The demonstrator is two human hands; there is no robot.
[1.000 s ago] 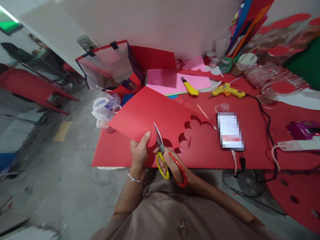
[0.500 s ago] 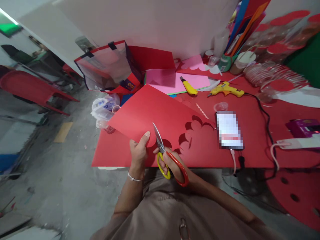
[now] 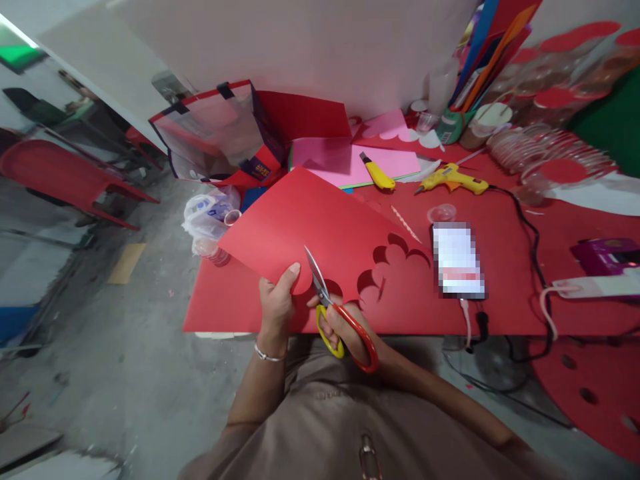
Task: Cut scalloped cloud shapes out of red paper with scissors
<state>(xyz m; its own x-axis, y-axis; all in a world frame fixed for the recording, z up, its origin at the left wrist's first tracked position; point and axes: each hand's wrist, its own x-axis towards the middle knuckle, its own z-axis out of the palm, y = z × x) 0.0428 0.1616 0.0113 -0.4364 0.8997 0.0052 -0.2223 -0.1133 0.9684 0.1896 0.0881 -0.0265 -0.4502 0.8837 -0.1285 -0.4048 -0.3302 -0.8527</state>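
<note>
A large sheet of red paper (image 3: 300,220), with rounded cut-outs along its right and near edges, is held up over the red tabletop. My left hand (image 3: 278,297) pinches its near edge, thumb on top. In my right hand (image 3: 345,323) is a pair of scissors (image 3: 354,328) with one red and one yellow handle loop. The scissor blades point away from me across the sheet, close to my left thumb; the lower blade is hidden by the paper.
Behind the sheet lie pink paper (image 3: 325,160), a yellow utility knife (image 3: 379,175) and a yellow glue gun (image 3: 453,180). A phone (image 3: 457,260) with a cable is at the right. A bag (image 3: 215,133) and a plastic bag of cups (image 3: 207,217) stand left; clear lids (image 3: 545,147) are stacked far right.
The red sheet has turned and shifted very slightly to the right. Both hands and the scissors stay in nearly the same place.
</note>
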